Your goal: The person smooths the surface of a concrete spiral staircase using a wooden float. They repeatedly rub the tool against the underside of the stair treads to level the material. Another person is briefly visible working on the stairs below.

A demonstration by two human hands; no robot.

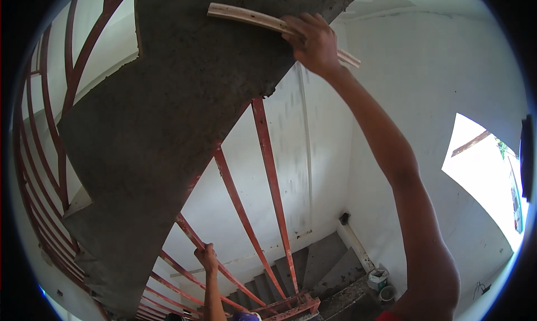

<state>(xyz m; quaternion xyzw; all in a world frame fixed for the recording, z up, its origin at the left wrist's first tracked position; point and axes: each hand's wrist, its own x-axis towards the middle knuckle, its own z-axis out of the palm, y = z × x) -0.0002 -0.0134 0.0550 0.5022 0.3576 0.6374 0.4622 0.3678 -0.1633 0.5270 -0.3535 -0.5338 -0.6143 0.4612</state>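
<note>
My right hand (315,46) reaches up, its fingers closed round a long, narrow wooden strip (243,14). The strip lies across the dark grey plastered underside of a staircase (173,80), and its right end sticks out past the slab's edge. Whether its whole length touches the plaster I cannot tell. Lower down, my left hand (207,258) is closed on a slanting red metal bar (189,232) of the railing below that slab.
More red bars (266,153) slant down to a red base rail (302,305). Grey steps (330,259) descend below. Buckets (386,293) stand near the wall's foot at the right. A bright opening (475,170) pierces the white wall (403,86). Curved red railings (61,131) rise at the left.
</note>
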